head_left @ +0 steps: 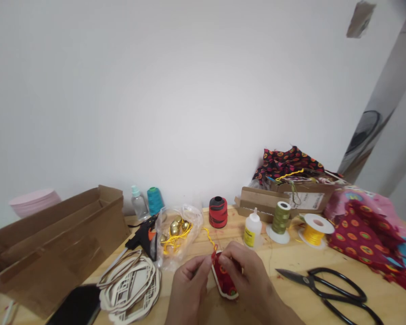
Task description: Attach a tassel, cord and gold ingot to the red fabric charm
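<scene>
A small flat piece covered in dark red patterned cloth (226,283), with a pale rim, lies between my hands over the table. A red and yellow cord (209,235) runs up from its top end. My left hand (192,282) is closed, thumb and forefinger pinching the red part of the cord at that end. On the other side, my right hand (245,273) is also closed, its fingertips pressed together over the upper part of the cloth-covered piece. What exactly the right fingertips pinch is hidden.
Black scissors (328,286) lie at right. Behind stand a glue bottle (253,230), thread spools (280,219) and a red-black spool (218,212). Left are a bag of bells (179,230), a glue gun (140,237), wooden cutouts (130,286) and a cardboard box (64,243).
</scene>
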Demonstrator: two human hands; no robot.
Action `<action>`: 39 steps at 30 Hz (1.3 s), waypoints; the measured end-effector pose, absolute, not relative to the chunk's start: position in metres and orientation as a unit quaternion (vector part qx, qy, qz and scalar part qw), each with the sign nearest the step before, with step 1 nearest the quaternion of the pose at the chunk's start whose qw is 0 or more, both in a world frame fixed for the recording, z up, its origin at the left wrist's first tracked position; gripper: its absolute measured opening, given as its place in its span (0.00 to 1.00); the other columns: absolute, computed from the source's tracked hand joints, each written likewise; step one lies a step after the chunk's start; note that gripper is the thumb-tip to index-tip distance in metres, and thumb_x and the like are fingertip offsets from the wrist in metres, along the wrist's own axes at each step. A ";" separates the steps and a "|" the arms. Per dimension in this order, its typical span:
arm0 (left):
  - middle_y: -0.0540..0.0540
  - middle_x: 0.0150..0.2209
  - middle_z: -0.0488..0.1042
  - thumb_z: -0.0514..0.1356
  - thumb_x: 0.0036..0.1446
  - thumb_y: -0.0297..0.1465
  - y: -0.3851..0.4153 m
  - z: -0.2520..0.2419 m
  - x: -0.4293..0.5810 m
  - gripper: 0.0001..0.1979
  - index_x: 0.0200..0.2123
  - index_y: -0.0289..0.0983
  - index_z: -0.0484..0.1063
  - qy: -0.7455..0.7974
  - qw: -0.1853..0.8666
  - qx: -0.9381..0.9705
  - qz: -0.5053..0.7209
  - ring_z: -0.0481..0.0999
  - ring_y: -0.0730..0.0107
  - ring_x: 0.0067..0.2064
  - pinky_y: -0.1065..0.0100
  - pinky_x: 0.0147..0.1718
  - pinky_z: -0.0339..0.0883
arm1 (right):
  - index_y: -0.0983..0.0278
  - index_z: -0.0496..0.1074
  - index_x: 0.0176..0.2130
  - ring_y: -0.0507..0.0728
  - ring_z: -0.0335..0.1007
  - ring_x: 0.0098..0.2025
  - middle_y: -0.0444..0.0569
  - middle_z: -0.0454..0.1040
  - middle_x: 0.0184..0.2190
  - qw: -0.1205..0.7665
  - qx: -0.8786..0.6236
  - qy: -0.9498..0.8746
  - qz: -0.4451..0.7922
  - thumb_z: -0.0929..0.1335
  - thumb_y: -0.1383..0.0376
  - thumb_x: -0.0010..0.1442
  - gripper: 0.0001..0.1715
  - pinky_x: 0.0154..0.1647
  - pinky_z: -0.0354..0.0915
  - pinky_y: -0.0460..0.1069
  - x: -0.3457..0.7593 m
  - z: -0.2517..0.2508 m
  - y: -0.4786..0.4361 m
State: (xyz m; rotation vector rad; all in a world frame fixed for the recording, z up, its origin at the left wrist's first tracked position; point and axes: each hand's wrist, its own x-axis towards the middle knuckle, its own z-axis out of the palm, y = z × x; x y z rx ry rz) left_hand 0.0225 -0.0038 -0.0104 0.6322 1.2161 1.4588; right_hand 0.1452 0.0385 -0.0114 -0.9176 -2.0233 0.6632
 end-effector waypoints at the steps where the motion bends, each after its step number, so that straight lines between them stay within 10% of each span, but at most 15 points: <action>1: 0.61 0.10 0.45 0.66 0.31 0.39 -0.004 -0.011 0.023 0.15 0.19 0.33 0.74 0.516 0.539 0.270 0.609 0.41 0.85 0.14 0.78 0.10 0.35 | 0.64 0.61 0.20 0.50 0.58 0.22 0.43 0.62 0.19 0.389 -0.367 -0.808 0.249 0.57 0.64 0.58 0.17 0.23 0.53 0.43 0.145 -0.013 0.038; 11: 0.61 0.08 0.47 0.64 0.34 0.40 -0.003 -0.011 0.024 0.16 0.24 0.32 0.76 0.542 0.521 0.300 0.587 0.45 0.84 0.13 0.77 0.11 0.43 | 0.64 0.54 0.18 0.49 0.54 0.19 0.41 0.57 0.15 0.378 -0.389 -0.802 0.250 0.54 0.61 0.60 0.21 0.20 0.48 0.43 0.140 -0.021 0.035; 21: 0.61 0.09 0.47 0.65 0.32 0.40 -0.005 -0.008 0.023 0.16 0.20 0.32 0.73 0.518 0.541 0.266 0.607 0.41 0.85 0.13 0.78 0.11 0.34 | 0.66 0.69 0.21 0.48 0.61 0.17 0.42 0.65 0.15 0.416 -0.357 -0.717 0.431 0.62 0.68 0.53 0.13 0.18 0.56 0.41 0.138 -0.016 0.036; 39: 0.61 0.10 0.44 0.65 0.33 0.40 -0.005 -0.008 0.025 0.16 0.22 0.32 0.75 0.521 0.540 0.285 0.597 0.40 0.85 0.14 0.77 0.11 0.34 | 0.64 0.59 0.20 0.49 0.56 0.21 0.42 0.61 0.17 0.419 -0.374 -0.781 0.272 0.56 0.62 0.59 0.19 0.22 0.52 0.44 0.141 -0.017 0.036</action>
